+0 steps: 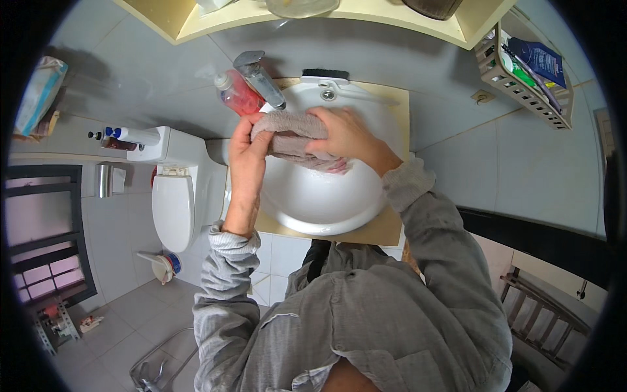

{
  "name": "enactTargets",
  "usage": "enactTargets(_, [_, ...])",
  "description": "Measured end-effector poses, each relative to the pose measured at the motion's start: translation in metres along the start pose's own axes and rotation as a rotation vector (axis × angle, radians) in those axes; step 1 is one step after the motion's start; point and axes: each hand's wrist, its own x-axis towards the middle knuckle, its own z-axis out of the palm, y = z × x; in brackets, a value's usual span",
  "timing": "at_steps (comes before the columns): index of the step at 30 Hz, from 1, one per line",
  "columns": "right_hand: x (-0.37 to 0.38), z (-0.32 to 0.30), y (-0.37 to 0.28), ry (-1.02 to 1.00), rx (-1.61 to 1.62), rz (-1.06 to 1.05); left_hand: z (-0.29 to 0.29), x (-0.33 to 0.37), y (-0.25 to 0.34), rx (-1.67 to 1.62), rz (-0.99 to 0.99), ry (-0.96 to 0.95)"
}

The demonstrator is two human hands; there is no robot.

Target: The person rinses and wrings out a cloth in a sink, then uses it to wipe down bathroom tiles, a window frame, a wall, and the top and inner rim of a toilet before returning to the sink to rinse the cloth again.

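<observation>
Left hand (248,155) pinches left end of cloth (287,122), fingers bent behind, thumb on near side. Right hand (345,134) wraps right end, fingers and thumb parted by cloth's thickness. Cloth held above basin (313,199), close to faucet (262,80), likely so drips land in bowl. Pink bottle (236,93) beside faucet, presumably for easy reach. Ribbed grey cuffs (234,242) sit above wrists, perhaps to stay dry. Cloth greyish-brown, napped, bunched in soft folds; basin white, glossy, rounded; faucet smooth, metallic; bottle see-through.
</observation>
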Motion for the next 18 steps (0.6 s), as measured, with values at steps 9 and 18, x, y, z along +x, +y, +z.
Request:
enactTargets(9, [0.0, 0.01, -0.002, 0.498, -0.167, -0.194, 0.017, -0.007, 0.027, 0.257, 0.312, 0.102])
enactTargets(18, [-0.009, 0.035, -0.006, 0.016, 0.346, 0.161, -0.013, -0.03, -0.144, 0.169, -0.111, -0.239])
